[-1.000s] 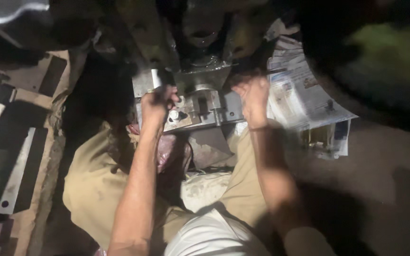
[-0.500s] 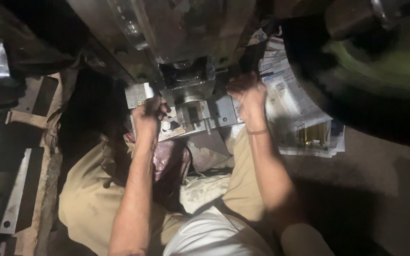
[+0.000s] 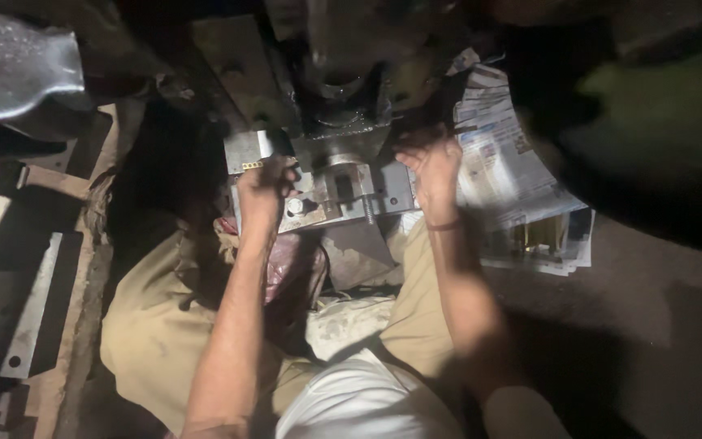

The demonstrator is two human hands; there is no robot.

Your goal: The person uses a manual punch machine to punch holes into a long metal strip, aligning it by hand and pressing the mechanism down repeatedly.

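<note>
A grey metal machine block [image 3: 343,183] with a bolt and a slot sits on its base plate under the dark machine body. My left hand [image 3: 262,189] rests on the plate's left part, fingers curled over something small that I cannot make out. My right hand [image 3: 432,167] hovers at the plate's right edge with fingers spread, holding nothing visible. My khaki-clad legs [image 3: 156,325] are folded below the block.
Sheets of newspaper [image 3: 513,187] lie to the right of the block. A flat metal strip with holes [image 3: 30,313] lies on the left by wooden boards. A shiny curved metal part [image 3: 18,69] looms top left. Pink plastic [image 3: 290,264] sits between my knees.
The view has shifted, showing more of the machine above. My right hand has lifted slightly off the plate's edge and spread its fingers. My left hand stays on the left part.
</note>
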